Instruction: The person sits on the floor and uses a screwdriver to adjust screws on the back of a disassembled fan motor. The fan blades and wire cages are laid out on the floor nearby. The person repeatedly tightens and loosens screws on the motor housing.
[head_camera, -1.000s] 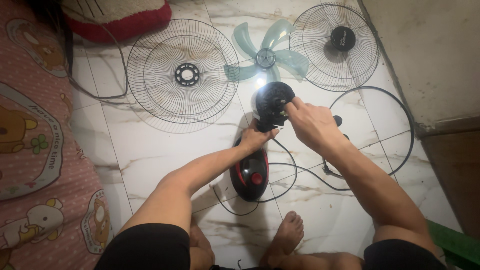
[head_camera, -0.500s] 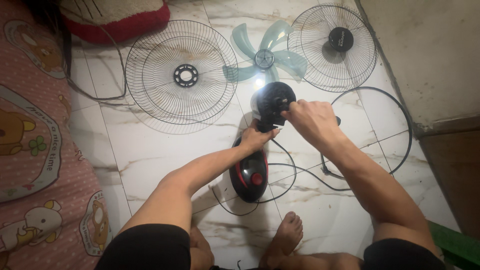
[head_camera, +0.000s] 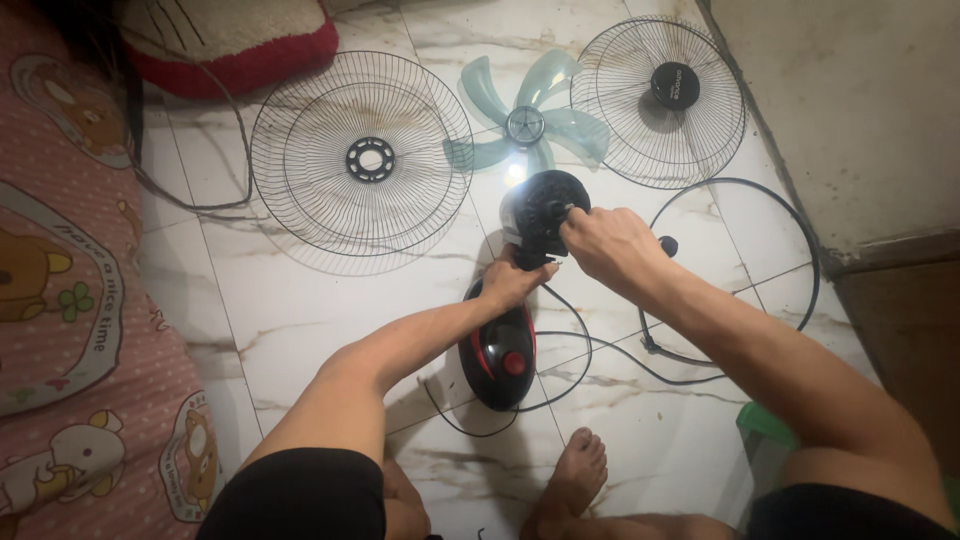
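A black fan motor head (head_camera: 540, 208) stands on a black and red base (head_camera: 497, 352) on the tiled floor. My left hand (head_camera: 512, 280) grips the neck just under the motor. My right hand (head_camera: 607, 243) is closed at the motor's front, fingers pinched at its shaft; what they pinch is hidden. Beyond the motor lie a pale green fan blade (head_camera: 527, 126), a rear wire grille (head_camera: 362, 152) to the left and a front wire grille (head_camera: 660, 98) with a black centre cap to the right.
A black ring (head_camera: 797, 228) and a black power cord (head_camera: 600, 348) lie on the floor at right. A pink patterned mattress (head_camera: 70, 300) borders the left, a red-edged cushion (head_camera: 235, 45) lies at the top, a wall (head_camera: 850, 110) at right. My bare foot (head_camera: 570, 485) rests below the base.
My right hand has shifted slightly at the motor's front. The left hand and the fan parts have stayed in place.
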